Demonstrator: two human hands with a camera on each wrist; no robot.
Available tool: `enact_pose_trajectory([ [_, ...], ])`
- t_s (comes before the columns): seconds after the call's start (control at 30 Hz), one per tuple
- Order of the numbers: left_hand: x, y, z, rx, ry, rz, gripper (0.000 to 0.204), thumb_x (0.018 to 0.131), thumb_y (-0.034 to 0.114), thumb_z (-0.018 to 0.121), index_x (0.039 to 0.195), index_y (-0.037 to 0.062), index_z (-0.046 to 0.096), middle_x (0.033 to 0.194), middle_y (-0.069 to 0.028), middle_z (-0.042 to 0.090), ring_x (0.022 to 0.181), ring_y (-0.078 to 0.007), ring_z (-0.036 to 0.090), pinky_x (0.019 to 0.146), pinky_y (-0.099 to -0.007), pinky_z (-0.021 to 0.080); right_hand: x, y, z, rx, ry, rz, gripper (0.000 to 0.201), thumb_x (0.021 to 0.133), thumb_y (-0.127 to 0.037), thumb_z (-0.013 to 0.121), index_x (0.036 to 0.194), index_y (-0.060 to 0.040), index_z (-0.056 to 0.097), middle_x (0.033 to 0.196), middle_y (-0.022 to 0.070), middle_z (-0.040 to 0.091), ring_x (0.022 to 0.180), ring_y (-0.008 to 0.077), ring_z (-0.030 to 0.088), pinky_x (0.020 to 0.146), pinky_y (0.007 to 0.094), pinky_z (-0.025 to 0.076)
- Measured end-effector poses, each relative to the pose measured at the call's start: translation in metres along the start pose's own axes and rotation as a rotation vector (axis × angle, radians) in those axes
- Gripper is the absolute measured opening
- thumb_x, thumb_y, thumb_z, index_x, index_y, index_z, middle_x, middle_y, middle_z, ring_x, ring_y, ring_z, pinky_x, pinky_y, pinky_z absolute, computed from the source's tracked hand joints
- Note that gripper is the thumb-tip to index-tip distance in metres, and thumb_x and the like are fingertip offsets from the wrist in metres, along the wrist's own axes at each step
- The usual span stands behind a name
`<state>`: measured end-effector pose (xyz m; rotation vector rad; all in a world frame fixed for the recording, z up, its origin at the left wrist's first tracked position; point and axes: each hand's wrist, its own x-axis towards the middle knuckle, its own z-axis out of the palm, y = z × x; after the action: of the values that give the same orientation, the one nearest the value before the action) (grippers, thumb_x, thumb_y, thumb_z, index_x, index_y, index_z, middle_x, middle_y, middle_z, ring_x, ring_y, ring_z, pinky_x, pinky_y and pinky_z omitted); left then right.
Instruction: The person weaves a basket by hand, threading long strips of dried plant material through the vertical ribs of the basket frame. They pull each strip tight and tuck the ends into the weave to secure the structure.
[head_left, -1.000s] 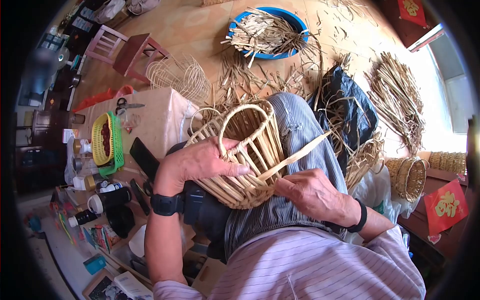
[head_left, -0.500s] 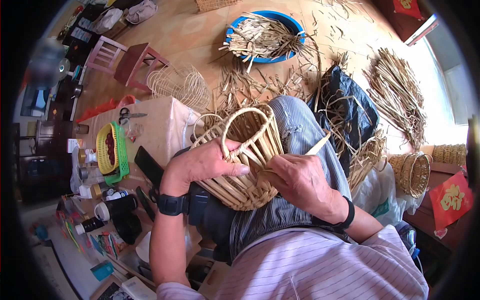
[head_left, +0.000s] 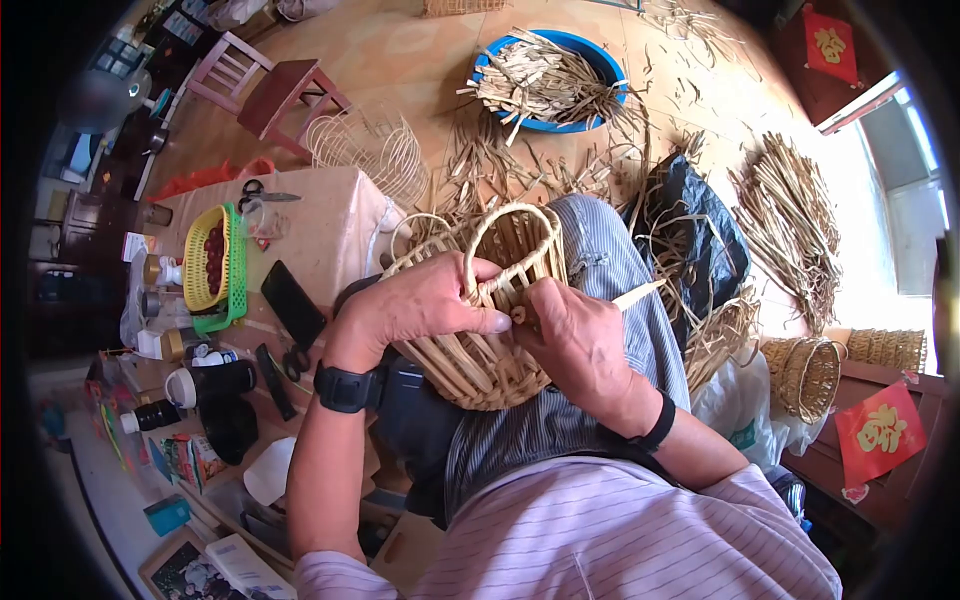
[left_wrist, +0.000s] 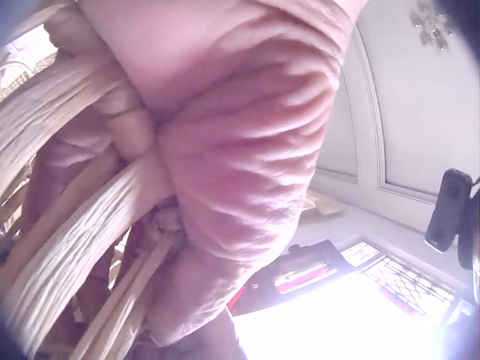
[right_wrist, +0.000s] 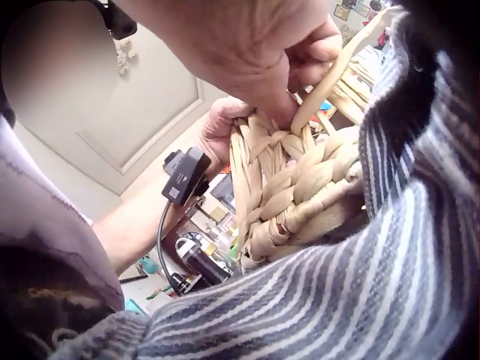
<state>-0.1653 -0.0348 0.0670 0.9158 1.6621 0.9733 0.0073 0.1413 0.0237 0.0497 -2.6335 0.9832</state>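
A woven straw basket (head_left: 470,365) with a looped handle (head_left: 548,245) rests on the lap in striped trousers. The left hand (head_left: 425,300) grips its rim at the foot of the handle, thumb outside; in the left wrist view, that palm (left_wrist: 240,135) lies against the upright straws (left_wrist: 75,255). The right hand (head_left: 585,345) has its fingers curled at the basket's side beside the left thumb, pinching a flat straw strip (head_left: 640,294) whose end sticks out to the right. The right wrist view has the right hand (right_wrist: 247,52) over the braided weave (right_wrist: 300,184), the strip (right_wrist: 337,75) passing by its fingers.
A table (head_left: 330,215) at the left holds scissors (head_left: 268,195), a yellow basket (head_left: 207,258) of dark red fruit and a phone (head_left: 293,303). Beyond the knees are a blue basin (head_left: 610,72) of straw, a black bag (head_left: 705,235) and a straw bundle (head_left: 795,210). Finished baskets (head_left: 803,378) stand right.
The right hand has moved up and left along the basket's side, close to the left thumb, and the strip's free end shows less. The left hand keeps its grip on the rim.
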Motion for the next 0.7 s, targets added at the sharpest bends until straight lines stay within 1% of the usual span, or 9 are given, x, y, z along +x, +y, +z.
enact_pose_trajectory([
  [0.07, 0.000, -0.001, 0.003, 0.110, 0.061, -0.016, 0.043, 0.095, 0.033, 0.082, 0.112, -0.0059, 0.074, 0.089, -0.0136, 0.073, 0.084, -0.0189, 0.065, 0.084, -0.0376, 0.055, 0.000, 0.000, 0.001, -0.043, -0.002, -0.017, 0.030, 0.090, -0.010, 0.080, 0.102, -0.0085, 0.053, 0.085, 0.0114, 0.061, 0.077, 0.0345, 0.070, 0.063, 0.0482, 0.056],
  [0.1, -0.001, -0.001, 0.005, 0.162, 0.093, -0.026, 0.041, 0.095, 0.031, 0.081, 0.112, -0.0058, 0.074, 0.089, -0.0129, 0.073, 0.084, -0.0177, 0.064, 0.084, -0.0371, 0.055, -0.003, 0.001, 0.000, -0.033, -0.016, -0.034, 0.030, 0.090, -0.010, 0.080, 0.108, -0.0084, 0.056, 0.087, 0.0108, 0.060, 0.077, 0.0340, 0.070, 0.064, 0.0479, 0.056],
  [0.2, -0.007, 0.004, 0.008, 0.115, 0.079, -0.086, 0.037, 0.096, 0.025, 0.079, 0.117, -0.0056, 0.075, 0.092, -0.0088, 0.075, 0.087, -0.0132, 0.065, 0.085, -0.0362, 0.056, -0.010, 0.000, -0.008, 0.024, -0.022, -0.070, 0.032, 0.090, -0.010, 0.080, 0.116, -0.0083, 0.060, 0.091, 0.0098, 0.060, 0.079, 0.0327, 0.071, 0.065, 0.0469, 0.057],
  [0.23, -0.009, 0.008, 0.008, -0.113, 0.033, -0.057, 0.037, 0.097, 0.020, 0.079, 0.125, -0.0043, 0.076, 0.098, -0.0031, 0.077, 0.091, -0.0111, 0.066, 0.087, -0.0358, 0.057, -0.014, 0.004, -0.009, 0.042, -0.044, -0.073, 0.040, 0.091, -0.011, 0.080, 0.127, -0.0094, 0.063, 0.094, 0.0089, 0.060, 0.080, 0.0314, 0.071, 0.066, 0.0461, 0.058],
  [0.3, -0.009, 0.014, 0.001, -0.223, -0.049, -0.153, 0.041, 0.097, 0.018, 0.079, 0.131, -0.0036, 0.074, 0.105, -0.0021, 0.077, 0.096, -0.0112, 0.067, 0.091, -0.0339, 0.056, -0.015, 0.010, -0.016, 0.092, -0.059, -0.089, 0.044, 0.091, -0.010, 0.080, 0.131, -0.0104, 0.064, 0.094, 0.0086, 0.060, 0.080, 0.0311, 0.071, 0.067, 0.0456, 0.059],
  [0.33, -0.009, 0.016, -0.003, -0.275, -0.088, -0.200, 0.043, 0.097, 0.017, 0.079, 0.134, -0.0033, 0.073, 0.109, -0.0016, 0.077, 0.098, -0.0112, 0.067, 0.093, -0.0329, 0.056, -0.014, 0.013, -0.019, 0.116, -0.065, -0.098, 0.045, 0.091, -0.010, 0.080, 0.133, -0.0109, 0.064, 0.094, 0.0085, 0.060, 0.080, 0.0310, 0.071, 0.067, 0.0453, 0.059],
  [0.43, -0.005, 0.006, -0.003, -0.255, -0.100, -0.174, 0.053, 0.096, 0.014, 0.078, 0.146, -0.0023, 0.066, 0.123, -0.0018, 0.075, 0.110, -0.0104, 0.065, 0.102, -0.0306, 0.053, -0.010, 0.019, -0.022, 0.036, -0.051, -0.186, 0.050, 0.091, -0.011, 0.079, 0.138, -0.0125, 0.065, 0.096, 0.0079, 0.060, 0.080, 0.0305, 0.071, 0.067, 0.0446, 0.059],
  [0.53, -0.005, 0.007, -0.006, -0.373, -0.181, -0.154, 0.061, 0.096, 0.010, 0.077, 0.154, -0.0027, 0.060, 0.133, -0.0036, 0.072, 0.121, -0.0106, 0.062, 0.109, -0.0305, 0.050, -0.011, 0.015, -0.024, 0.004, -0.088, -0.173, 0.051, 0.091, -0.011, 0.077, 0.140, -0.0118, 0.065, 0.097, 0.0076, 0.059, 0.079, 0.0300, 0.071, 0.066, 0.0442, 0.059],
  [0.7, -0.004, 0.012, -0.005, -0.321, -0.168, -0.174, 0.067, 0.096, 0.007, 0.075, 0.159, -0.0020, 0.055, 0.137, -0.0042, 0.070, 0.125, -0.0113, 0.061, 0.112, -0.0316, 0.049, -0.017, 0.013, -0.020, 0.020, -0.068, -0.137, 0.046, 0.093, -0.013, 0.075, 0.138, -0.0101, 0.065, 0.097, 0.0078, 0.059, 0.080, 0.0295, 0.071, 0.064, 0.0440, 0.059],
])
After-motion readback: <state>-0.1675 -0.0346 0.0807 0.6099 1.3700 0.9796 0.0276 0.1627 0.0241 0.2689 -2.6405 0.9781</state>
